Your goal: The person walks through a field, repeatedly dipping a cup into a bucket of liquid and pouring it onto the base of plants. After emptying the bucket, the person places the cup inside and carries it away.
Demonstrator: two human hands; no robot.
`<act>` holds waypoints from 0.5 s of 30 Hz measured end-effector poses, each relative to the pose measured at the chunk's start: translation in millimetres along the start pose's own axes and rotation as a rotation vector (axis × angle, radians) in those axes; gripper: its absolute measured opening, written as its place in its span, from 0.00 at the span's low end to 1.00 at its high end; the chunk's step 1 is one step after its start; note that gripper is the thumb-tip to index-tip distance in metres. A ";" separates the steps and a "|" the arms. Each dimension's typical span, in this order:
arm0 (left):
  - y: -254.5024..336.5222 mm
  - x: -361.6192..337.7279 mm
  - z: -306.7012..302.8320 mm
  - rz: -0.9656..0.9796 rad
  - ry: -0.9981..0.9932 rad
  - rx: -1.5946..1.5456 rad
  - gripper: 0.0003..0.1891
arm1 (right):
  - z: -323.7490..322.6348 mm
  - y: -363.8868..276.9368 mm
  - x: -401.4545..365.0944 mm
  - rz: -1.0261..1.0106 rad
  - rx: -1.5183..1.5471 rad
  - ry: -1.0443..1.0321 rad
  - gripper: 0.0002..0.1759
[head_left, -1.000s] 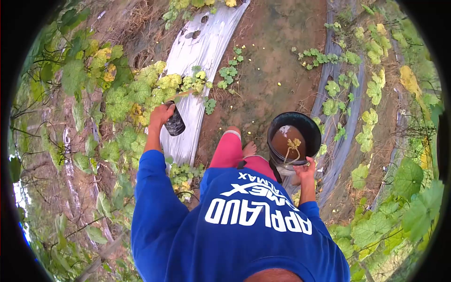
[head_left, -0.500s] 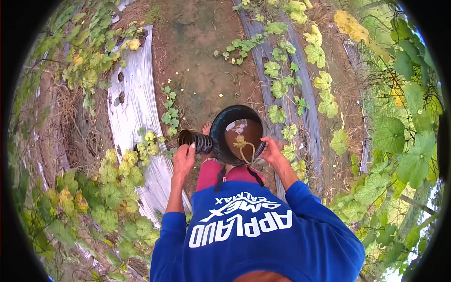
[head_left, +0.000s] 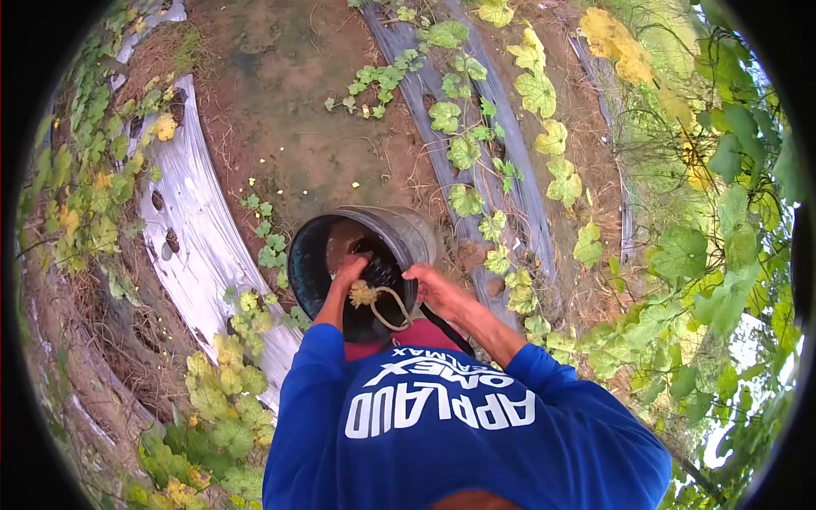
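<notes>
At the centre of the frame, just above the blue shirt (head_left: 476,450), the left hand (head_left: 348,272) reaches into the mouth of a black bucket (head_left: 416,228), fingers curled on a ribbed black can (head_left: 384,270). The right hand (head_left: 435,289) is closed on the bucket's right rim, its fingertips partly hidden from me. Between the two hands a pale knotted rope (head_left: 391,310) loops at the near edge. The bucket leans, mouth facing left, with brown water (head_left: 344,234) inside; whether it touches the ground I can't tell. Beyond it, bare brown soil (head_left: 293,110) runs to the top of the frame, scattered with small yellow bits, the widest open room here. A white plastic strip (head_left: 191,225) edges that path at left, holed in places; a grey plastic strip (head_left: 429,123) edges it at right, crossed by leafy vines (head_left: 463,151). Thicker foliage (head_left: 697,255) crowds the right side.
</notes>
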State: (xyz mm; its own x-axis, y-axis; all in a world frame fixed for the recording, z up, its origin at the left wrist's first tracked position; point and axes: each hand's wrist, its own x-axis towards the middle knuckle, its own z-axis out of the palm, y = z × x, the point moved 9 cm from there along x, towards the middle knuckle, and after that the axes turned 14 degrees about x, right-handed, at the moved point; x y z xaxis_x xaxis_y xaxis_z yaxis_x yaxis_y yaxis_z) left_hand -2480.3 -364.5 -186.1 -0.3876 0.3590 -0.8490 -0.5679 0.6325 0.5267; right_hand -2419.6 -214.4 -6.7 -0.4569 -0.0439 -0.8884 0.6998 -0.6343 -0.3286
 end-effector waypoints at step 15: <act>-26.8 37.9 -76.3 -0.143 0.262 -0.223 0.28 | 115.9 -68.6 11.1 0.016 -0.237 -0.160 0.19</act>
State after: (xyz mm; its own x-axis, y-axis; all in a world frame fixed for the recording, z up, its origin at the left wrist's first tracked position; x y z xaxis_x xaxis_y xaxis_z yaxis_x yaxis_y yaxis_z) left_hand -2535.2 -420.3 -229.3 -0.4488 0.0718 -0.8908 -0.7631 0.4880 0.4238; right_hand -2536.3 -260.8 43.1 -0.5127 -0.1853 -0.8384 0.8077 -0.4351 -0.3978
